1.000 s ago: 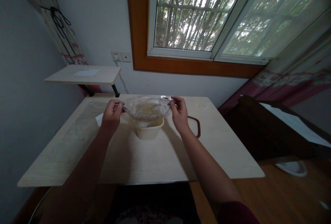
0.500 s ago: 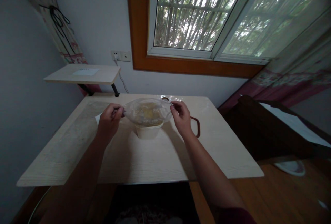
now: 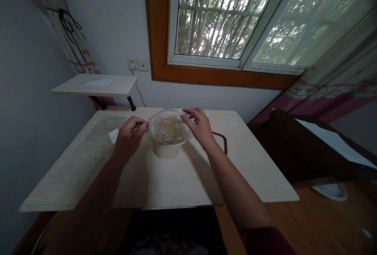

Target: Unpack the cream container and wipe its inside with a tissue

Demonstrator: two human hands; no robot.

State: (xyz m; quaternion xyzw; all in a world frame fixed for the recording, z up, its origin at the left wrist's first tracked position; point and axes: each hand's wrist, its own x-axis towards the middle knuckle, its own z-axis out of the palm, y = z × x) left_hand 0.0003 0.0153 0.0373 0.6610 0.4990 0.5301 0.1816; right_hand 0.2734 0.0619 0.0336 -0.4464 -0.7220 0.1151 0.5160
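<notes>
A pale, squarish container (image 3: 167, 152) stands on the table in the middle, something yellowish showing inside it. Over its mouth lies a clear plastic food cover (image 3: 160, 129), wrinkled and with a gathered edge. My left hand (image 3: 129, 137) is closed, pinching the cover's left edge between thumb and fingers. At the far right edge my right hand (image 3: 200, 127) also pinches the cover, thumb below and fingers above. The container's far rim is hidden beneath the plastic.
The light wooden table (image 3: 253, 168) has a small raised shelf (image 3: 112, 86) at its back left. A white paper slip (image 3: 113, 135) lies beside my left hand. A brown loop-shaped handle (image 3: 225, 143) shows right of my right wrist. A window (image 3: 215, 19) is behind.
Both hands have come closer together, the right one moving left and slightly up. The cover, stretched wide before, is now narrower and rounder and sits lower over the container.
</notes>
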